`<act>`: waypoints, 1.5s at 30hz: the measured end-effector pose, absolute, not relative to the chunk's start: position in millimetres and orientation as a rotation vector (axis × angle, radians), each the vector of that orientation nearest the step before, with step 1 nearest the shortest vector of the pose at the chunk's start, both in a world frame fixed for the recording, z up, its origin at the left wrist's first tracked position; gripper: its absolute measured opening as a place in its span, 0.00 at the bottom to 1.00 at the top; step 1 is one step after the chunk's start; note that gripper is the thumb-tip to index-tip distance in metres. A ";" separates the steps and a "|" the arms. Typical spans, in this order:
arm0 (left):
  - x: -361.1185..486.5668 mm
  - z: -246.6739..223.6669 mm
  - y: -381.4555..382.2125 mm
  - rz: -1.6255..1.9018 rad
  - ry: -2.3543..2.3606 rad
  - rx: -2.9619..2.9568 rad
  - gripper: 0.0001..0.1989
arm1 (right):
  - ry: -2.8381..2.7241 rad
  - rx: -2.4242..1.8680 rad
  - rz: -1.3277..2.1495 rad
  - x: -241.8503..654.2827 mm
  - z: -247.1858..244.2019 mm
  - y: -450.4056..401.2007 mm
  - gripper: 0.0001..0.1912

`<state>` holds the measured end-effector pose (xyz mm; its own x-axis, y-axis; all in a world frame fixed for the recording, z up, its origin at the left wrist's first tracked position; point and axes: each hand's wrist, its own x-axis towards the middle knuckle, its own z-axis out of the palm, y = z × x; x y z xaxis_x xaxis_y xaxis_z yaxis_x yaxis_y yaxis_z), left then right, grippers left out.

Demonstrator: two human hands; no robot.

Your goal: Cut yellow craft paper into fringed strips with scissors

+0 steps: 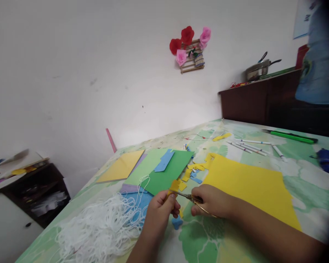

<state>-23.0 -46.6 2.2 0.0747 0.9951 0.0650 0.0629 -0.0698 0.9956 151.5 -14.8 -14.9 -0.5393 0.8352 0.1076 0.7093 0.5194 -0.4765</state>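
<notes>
The green-and-white counter [197,241] carries quite a spread. A big yellow sheet [244,186] lies toward its right edge, a tangled heap of white string [98,226] sits along the left edge, and a dark green sheet [170,171] rests between them, nearer the far edge. Over the middle, the two hands are close but apart: the right hand [208,201] grips the scissors [190,197] by the handles, while the left hand [163,206] pinches a small yellow piece [174,185] right at their tips. Yellow scraps [188,174] lie just beyond, toward the far edge.
</notes>
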 end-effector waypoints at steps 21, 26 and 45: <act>-19.7 0.7 -48.8 1.180 1.200 1.370 0.10 | -2.484 -1.300 0.427 148.7 -17.0 -15.8 0.20; -18.8 3.3 -49.7 1.179 1.221 1.361 0.11 | -2.470 -1.297 0.452 147.5 -18.2 -15.1 0.21; -18.9 3.0 -49.6 1.205 1.205 1.320 0.11 | -2.443 -1.284 0.455 147.9 -19.2 -14.2 0.20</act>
<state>-18.9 -49.6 3.0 0.0303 0.9974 0.0653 0.0652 -0.0671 0.9956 147.9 -14.2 -19.2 -0.5322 0.8332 0.1500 0.7232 0.5395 -0.4311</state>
